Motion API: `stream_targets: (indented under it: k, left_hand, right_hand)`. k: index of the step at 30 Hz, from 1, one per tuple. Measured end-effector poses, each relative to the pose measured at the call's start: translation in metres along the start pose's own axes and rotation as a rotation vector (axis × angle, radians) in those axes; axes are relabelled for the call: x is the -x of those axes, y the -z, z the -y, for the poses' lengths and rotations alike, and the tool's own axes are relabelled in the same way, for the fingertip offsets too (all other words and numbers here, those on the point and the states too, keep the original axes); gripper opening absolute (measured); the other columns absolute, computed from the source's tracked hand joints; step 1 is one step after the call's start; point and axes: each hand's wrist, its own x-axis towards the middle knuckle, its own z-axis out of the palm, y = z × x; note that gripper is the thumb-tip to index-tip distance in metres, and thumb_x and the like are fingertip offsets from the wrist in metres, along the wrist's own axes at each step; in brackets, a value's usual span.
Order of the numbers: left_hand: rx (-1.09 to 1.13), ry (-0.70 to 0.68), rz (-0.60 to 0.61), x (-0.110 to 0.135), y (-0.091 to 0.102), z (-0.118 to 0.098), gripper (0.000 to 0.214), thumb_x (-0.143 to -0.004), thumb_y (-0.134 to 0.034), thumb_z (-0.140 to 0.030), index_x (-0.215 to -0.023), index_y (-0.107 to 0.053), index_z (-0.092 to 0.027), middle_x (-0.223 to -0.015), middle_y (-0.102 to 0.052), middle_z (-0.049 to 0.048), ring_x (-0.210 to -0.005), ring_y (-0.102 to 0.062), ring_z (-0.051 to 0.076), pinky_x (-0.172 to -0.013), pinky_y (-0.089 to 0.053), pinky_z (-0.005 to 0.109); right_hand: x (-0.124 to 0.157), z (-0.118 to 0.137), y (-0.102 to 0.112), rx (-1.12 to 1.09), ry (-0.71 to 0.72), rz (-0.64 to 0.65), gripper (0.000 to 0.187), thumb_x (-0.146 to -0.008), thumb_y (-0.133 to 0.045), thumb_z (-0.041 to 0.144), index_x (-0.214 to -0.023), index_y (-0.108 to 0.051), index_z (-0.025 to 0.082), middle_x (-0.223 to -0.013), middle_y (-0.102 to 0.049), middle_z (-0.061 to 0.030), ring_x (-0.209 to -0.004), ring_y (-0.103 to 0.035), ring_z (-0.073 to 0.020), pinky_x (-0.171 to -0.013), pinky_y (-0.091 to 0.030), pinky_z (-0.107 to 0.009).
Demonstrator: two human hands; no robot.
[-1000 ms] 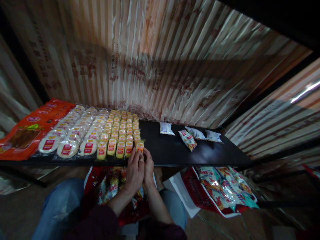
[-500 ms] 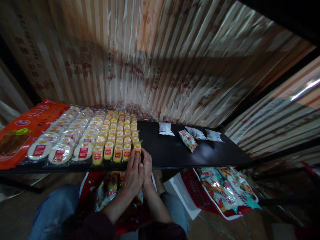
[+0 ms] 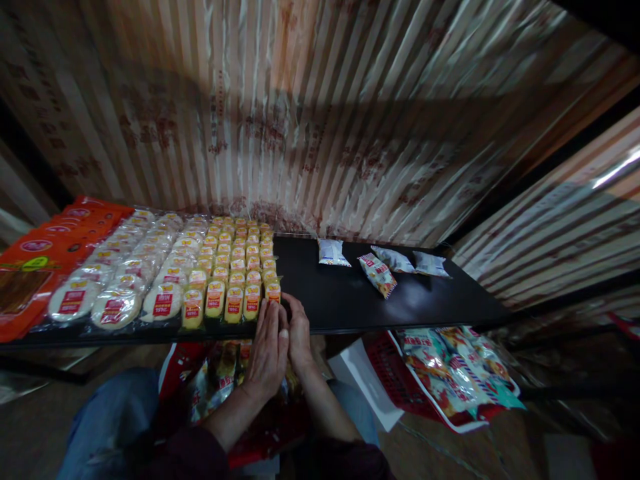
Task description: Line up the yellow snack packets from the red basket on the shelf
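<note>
Small yellow wrapped cakes (image 3: 215,298) with red labels stand in several tight rows on the black shelf. My left hand (image 3: 270,350) lies against the front of the nearest cake in the rightmost row (image 3: 273,289), its fingers stretched out and close together. Just right of that cake is my right hand (image 3: 299,332), with its fingers bent loosely toward the cake's side and a small gap at the thumb. Both hands touch or nearly touch each other at the shelf's front edge. The lower part of that cake is hidden by my fingertips.
Round white wrapped crackers (image 3: 117,307) and orange packets (image 3: 45,247) fill the shelf's left. Several small snack bags (image 3: 377,273) lie on the black shelf (image 3: 330,300) at right. Below are a red basket (image 3: 167,373) between my knees and another basket of bags (image 3: 395,383).
My right hand has drawn slightly away to the right, and both hands sit a little lower against the cake. The view has shifted slightly.
</note>
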Motion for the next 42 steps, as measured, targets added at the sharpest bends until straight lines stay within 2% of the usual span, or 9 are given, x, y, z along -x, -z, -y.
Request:
stream_targets:
  k: [3,6,9,15,20,25,30,34,42]
  left_hand:
    - [-0.049,-0.080,-0.013,0.000,0.001,0.003,0.058,-0.093,-0.030,-0.018,-0.148,-0.014,-0.015,-0.155,-0.021,0.0125,-0.143,-0.013,0.021,-0.114,-0.029,0.044]
    - [-0.191,-0.231,-0.019,-0.002,0.001,0.007,0.060,-0.088,-0.029,-0.006,-0.147,-0.019,-0.014,-0.150,-0.033,0.0144,-0.143,-0.016,0.021,-0.111,-0.034,0.045]
    - [-0.387,-0.328,-0.023,-0.006,0.004,0.009,0.058,-0.085,-0.030,-0.001,-0.143,-0.030,-0.013,-0.144,-0.043,0.0146,-0.142,-0.020,0.021,-0.107,-0.039,0.046]
    - [-0.636,-0.388,0.029,-0.017,0.018,0.008,0.052,-0.083,-0.037,-0.005,-0.135,-0.045,-0.010,-0.145,-0.040,0.0136,-0.139,-0.027,0.025,-0.110,-0.031,0.047]
    - [-0.649,-0.388,0.060,-0.023,0.025,0.007,0.047,-0.084,-0.039,-0.009,-0.129,-0.051,-0.009,-0.144,-0.041,0.0132,-0.138,-0.030,0.024,-0.115,-0.019,0.050]
    - [-0.617,-0.406,0.052,-0.029,0.029,0.012,0.044,-0.085,-0.038,-0.012,-0.126,-0.055,-0.009,-0.142,-0.045,0.0136,-0.139,-0.030,0.023,-0.116,-0.015,0.049]
    - [-0.614,-0.439,0.060,-0.031,0.032,0.019,0.046,-0.084,-0.040,-0.012,-0.128,-0.053,-0.011,-0.144,-0.043,0.0131,-0.138,-0.031,0.023,-0.116,-0.016,0.047]
    - [-0.629,-0.488,0.052,-0.033,0.035,0.023,0.049,-0.085,-0.041,-0.015,-0.133,-0.047,-0.011,-0.146,-0.040,0.0127,-0.138,-0.031,0.024,-0.116,-0.013,0.047]
    - [-0.618,-0.539,0.033,-0.040,0.039,0.028,0.046,-0.086,-0.044,-0.021,-0.131,-0.050,-0.016,-0.142,-0.046,0.0109,-0.137,-0.032,0.024,-0.116,-0.012,0.045]
  right_hand:
    - [-0.011,-0.006,0.000,-0.118,-0.115,-0.050,0.042,-0.089,-0.041,0.044,-0.113,-0.062,0.018,-0.118,-0.063,-0.0104,-0.110,-0.057,-0.0208,-0.100,-0.041,-0.038]
    - [-0.030,-0.014,-0.007,-0.328,-0.235,-0.062,0.058,-0.090,-0.032,0.056,-0.126,-0.054,0.017,-0.134,-0.054,-0.0115,-0.118,-0.054,-0.0208,-0.102,-0.041,-0.038]
    - [-0.047,-0.019,-0.017,-0.421,-0.268,-0.006,0.066,-0.087,-0.030,0.064,-0.130,-0.051,0.019,-0.142,-0.047,-0.0079,-0.129,-0.045,-0.0203,-0.107,-0.036,-0.036]
    - [-0.070,-0.021,-0.029,-0.545,-0.267,-0.018,0.074,-0.086,-0.022,0.069,-0.137,-0.044,0.019,-0.147,-0.040,-0.0067,-0.137,-0.034,-0.0178,-0.111,-0.029,-0.036]
    - [-0.072,-0.016,-0.038,-0.565,-0.303,0.090,0.072,-0.087,-0.025,0.068,-0.135,-0.047,0.019,-0.144,-0.044,-0.0064,-0.134,-0.038,-0.0188,-0.111,-0.029,-0.035]
    - [-0.064,-0.008,-0.044,-0.552,-0.275,0.139,0.067,-0.088,-0.027,0.067,-0.131,-0.053,0.023,-0.135,-0.054,-0.0027,-0.126,-0.049,-0.0203,-0.109,-0.034,-0.037]
    - [-0.066,-0.011,-0.043,-0.511,-0.311,0.065,0.071,-0.086,-0.028,0.069,-0.135,-0.049,0.022,-0.143,-0.045,-0.0023,-0.134,-0.038,-0.0194,-0.112,-0.028,-0.036]
    - [-0.083,-0.023,-0.043,-0.496,-0.335,0.039,0.074,-0.085,-0.025,0.070,-0.138,-0.044,0.022,-0.148,-0.037,-0.0032,-0.136,-0.036,-0.0206,-0.113,-0.026,-0.039]
    - [-0.124,-0.033,-0.057,-0.489,-0.307,0.066,0.076,-0.084,-0.022,0.073,-0.138,-0.044,0.024,-0.147,-0.038,-0.0021,-0.135,-0.037,-0.0200,-0.111,-0.029,-0.038]
